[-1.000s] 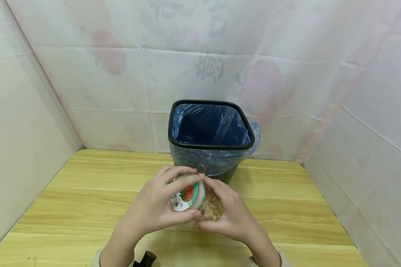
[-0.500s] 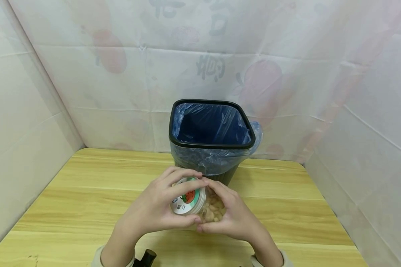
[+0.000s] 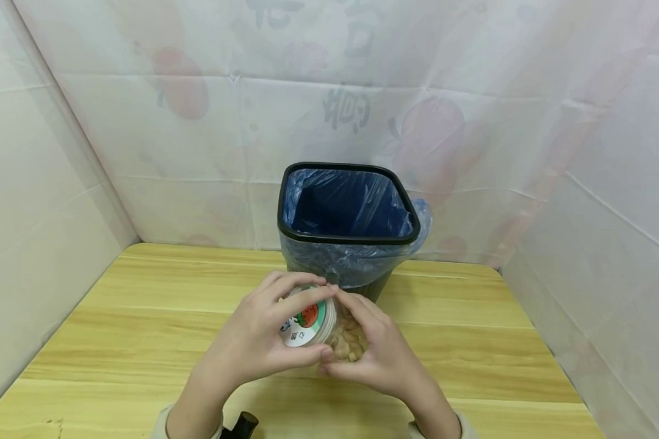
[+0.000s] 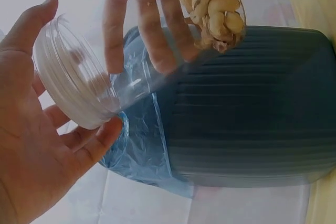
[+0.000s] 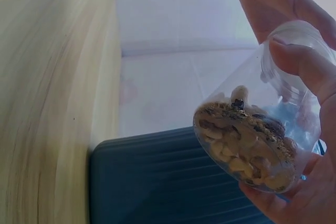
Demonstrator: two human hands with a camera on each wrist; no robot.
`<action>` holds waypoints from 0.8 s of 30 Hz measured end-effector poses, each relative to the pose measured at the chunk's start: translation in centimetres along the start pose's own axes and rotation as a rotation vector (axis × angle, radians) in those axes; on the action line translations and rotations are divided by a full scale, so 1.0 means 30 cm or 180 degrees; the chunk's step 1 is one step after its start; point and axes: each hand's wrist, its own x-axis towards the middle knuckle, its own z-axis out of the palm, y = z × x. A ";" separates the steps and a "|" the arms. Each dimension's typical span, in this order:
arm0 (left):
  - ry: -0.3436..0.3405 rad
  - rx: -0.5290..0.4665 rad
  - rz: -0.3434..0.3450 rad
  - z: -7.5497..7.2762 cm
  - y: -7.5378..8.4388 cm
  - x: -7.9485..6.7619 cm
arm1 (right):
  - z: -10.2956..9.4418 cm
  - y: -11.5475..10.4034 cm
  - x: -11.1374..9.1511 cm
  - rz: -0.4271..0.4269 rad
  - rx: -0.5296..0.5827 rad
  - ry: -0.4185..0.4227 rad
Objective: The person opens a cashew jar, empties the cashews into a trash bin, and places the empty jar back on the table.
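Observation:
Both hands hold a clear plastic jar point(image 5: 245, 145) tilted in the air in front of the bin. Cashew nuts point(image 4: 218, 11) lie in its bottom part, with dark bits among them in the right wrist view. My left hand point(image 3: 263, 329) grips the lid point(image 4: 71, 74), whose white and green top carries a red cartoon fruit; thumb and fingers reach round its edge. My right hand point(image 3: 381, 353) grips the jar's body, its fingers seen through the clear wall in the left wrist view. The fingertips of both hands meet near the jar's neck.
A dark bin point(image 3: 373, 289) with a black rim and a blue bag liner point(image 3: 340, 262) stands at the table's back. The wooden table point(image 3: 143, 329) has printed cloth walls point(image 3: 198, 134) around it. A black cylindrical object point(image 3: 244, 424) shows at the front edge.
The hands and jar dip slightly toward the near side, then rise back. The lid's printed top has turned a little between frames. Both grips stay on the jar.

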 end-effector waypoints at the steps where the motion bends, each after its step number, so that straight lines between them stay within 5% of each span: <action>1: -0.0011 -0.0002 0.0026 -0.001 -0.001 0.000 | -0.002 -0.001 0.000 0.0007 0.0054 -0.0018; 12: -0.0159 -0.0292 0.0457 -0.009 0.000 0.003 | -0.017 -0.005 0.002 -0.0178 0.0629 -0.0200; 24: -0.0021 -0.0088 0.0297 -0.003 0.001 0.004 | -0.009 -0.005 0.002 -0.0073 0.0383 -0.0112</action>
